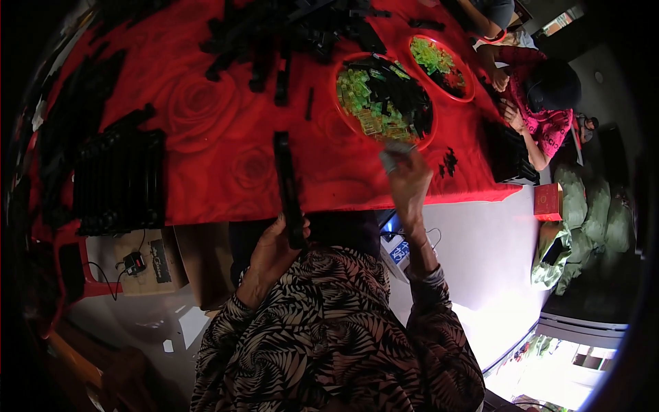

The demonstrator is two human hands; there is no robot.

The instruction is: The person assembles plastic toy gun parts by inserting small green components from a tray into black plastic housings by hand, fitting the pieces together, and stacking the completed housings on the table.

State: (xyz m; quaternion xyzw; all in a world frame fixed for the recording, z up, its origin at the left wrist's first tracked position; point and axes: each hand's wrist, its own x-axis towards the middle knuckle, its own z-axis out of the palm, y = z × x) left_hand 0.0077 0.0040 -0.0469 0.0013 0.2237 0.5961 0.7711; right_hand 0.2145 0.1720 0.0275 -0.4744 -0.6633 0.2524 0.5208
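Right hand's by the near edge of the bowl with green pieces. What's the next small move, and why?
I'd probably steady the right hand in clear view: blur beside the red bowl hides whether it holds anything. The left hand grips the long black part by its near end, so that side can likely wait.

Right hand (pixel 410 180) in motion blur, fingers (pixel 398 159) indistinct

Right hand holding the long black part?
No, the left hand holds the long black part near its lower end.
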